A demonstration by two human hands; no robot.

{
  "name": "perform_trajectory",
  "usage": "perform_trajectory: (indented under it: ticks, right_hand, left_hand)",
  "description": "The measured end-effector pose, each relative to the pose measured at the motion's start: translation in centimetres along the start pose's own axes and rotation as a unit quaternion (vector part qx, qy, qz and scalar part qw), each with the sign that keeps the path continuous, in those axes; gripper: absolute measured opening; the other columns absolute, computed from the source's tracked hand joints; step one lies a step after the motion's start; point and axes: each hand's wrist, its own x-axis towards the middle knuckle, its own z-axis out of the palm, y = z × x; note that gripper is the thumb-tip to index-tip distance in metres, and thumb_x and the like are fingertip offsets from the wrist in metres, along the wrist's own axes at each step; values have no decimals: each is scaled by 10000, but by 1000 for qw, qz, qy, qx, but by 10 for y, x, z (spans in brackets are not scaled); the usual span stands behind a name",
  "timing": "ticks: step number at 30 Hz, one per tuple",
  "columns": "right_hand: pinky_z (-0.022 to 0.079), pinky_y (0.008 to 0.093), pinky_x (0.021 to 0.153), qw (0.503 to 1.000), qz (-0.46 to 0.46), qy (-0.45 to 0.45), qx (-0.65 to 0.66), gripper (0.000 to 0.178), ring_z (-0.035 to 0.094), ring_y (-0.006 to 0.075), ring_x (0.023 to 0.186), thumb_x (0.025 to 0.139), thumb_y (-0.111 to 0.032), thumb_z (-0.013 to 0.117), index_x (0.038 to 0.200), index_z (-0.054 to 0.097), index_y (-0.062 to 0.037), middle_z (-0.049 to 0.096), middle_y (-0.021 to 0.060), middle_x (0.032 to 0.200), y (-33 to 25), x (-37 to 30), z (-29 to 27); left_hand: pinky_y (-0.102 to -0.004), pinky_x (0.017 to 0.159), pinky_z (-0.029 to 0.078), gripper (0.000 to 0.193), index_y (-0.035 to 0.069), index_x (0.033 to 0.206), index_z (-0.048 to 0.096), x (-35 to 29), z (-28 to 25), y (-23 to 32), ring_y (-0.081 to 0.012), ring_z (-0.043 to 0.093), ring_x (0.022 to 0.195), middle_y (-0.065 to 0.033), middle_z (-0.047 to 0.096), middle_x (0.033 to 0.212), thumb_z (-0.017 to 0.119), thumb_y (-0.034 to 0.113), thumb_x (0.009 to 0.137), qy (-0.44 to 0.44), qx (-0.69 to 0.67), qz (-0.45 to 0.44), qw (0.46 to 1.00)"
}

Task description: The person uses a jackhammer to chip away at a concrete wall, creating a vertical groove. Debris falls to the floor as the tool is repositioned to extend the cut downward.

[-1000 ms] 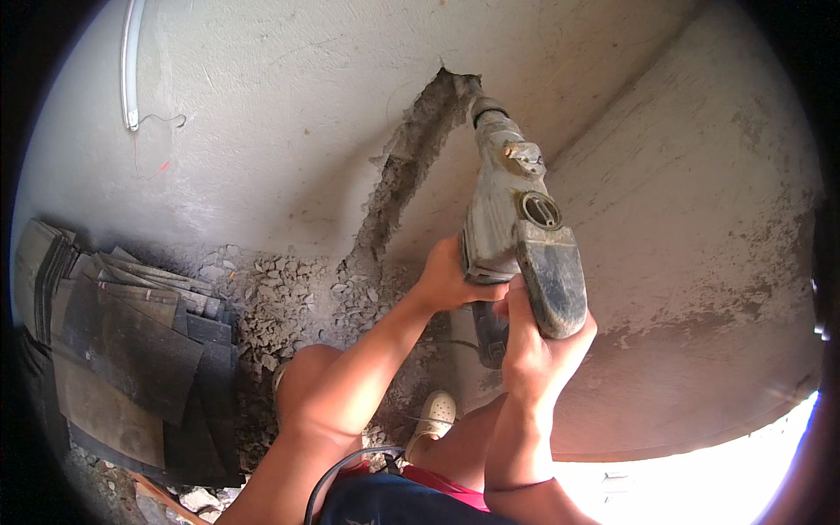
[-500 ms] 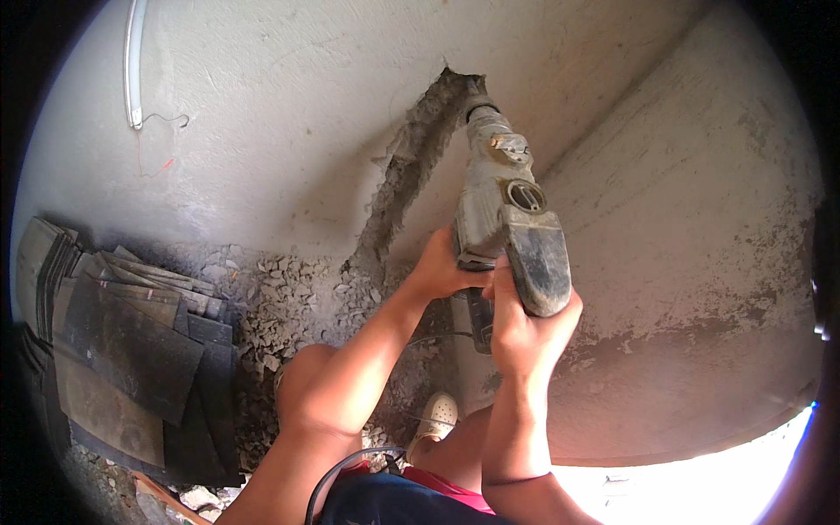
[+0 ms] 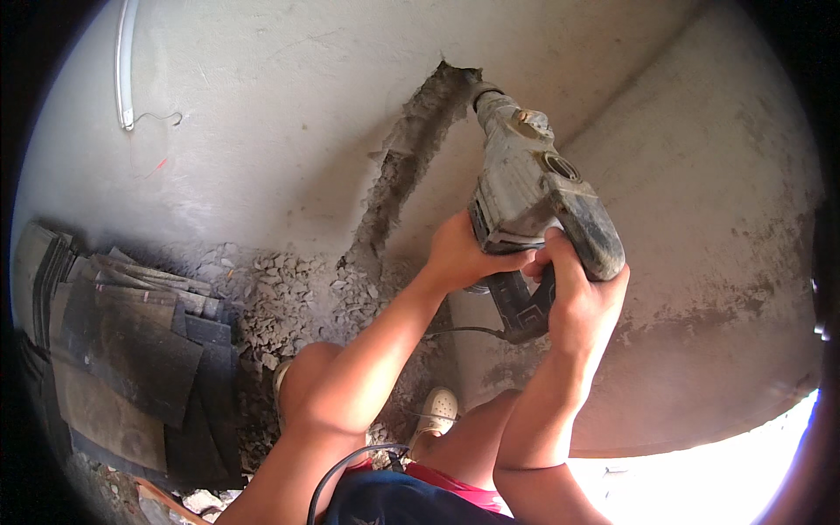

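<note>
A dusty grey rotary hammer (image 3: 516,179) is between my hands, its nose up at the top end of a rough channel (image 3: 395,179) broken into the wall. The bit's tip is hidden in the broken edge. My left hand (image 3: 468,255) is closed round the underside of the body, fingers mostly out of sight. My right hand (image 3: 573,293) grips the rear handle, just under its black end. A dark power cord (image 3: 468,330) runs from the tool's lower part toward my legs.
Broken rubble (image 3: 284,306) lies along the wall's foot and around my shoe (image 3: 437,411). Stacked dark sheets (image 3: 131,350) lean at the left. A tube light (image 3: 125,66) with a loose wire hangs on the upper left wall. Another wall (image 3: 700,219) stands close on the right.
The rotary hammer's rear end has swung right and slightly up, with both hands moving along. Its nose stays near the channel's top, and the tool leans more to the right.
</note>
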Motion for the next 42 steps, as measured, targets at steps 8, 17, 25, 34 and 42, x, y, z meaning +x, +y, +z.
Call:
perform_trajectory:
  ticks: [8,17,25,34,42]
  right_hand:
    - [534,292,638,999,-3,-12,32,169,692,128,670,928,-124,740,888,749,40,723,63,745,0,13,-14]
    - [530,286,619,995,42,-25,84,161,670,111,658,946,-123,738,923,743,36,732,55,774,12,-5,-17]
    - [533,291,637,977,7,11,213,102,658,134,681,927,-15,691,989,719,61,731,86,854,45,-63,-31]
    - [505,356,570,942,86,40,321,254,612,227,604,817,-143,668,987,639,44,652,155,796,126,-20,-53]
    - [521,369,582,885,202,92,410,234,666,248,624,906,-147,743,1016,669,46,690,162,823,213,8,-54]
  left_hand:
    - [-385,901,581,764,5,1165,755,1,16,12,-263,768,1038,-143,796,1086,994,493,628,6,-37,0,999]
    - [-379,896,580,740,3,1169,749,-12,2,20,-251,768,1037,-135,797,1073,1002,459,643,-13,-26,26,999]
    - [-430,836,604,827,-11,1134,752,-50,-11,27,-332,785,999,-189,795,1042,992,545,572,-26,136,24,990]
    - [-464,801,606,790,18,1087,719,-33,7,30,-381,769,929,-191,777,981,970,547,558,-17,403,-20,915]
    - [-494,810,598,844,14,1155,686,-17,24,-16,-399,757,946,-192,769,1025,965,548,563,6,510,-3,860]
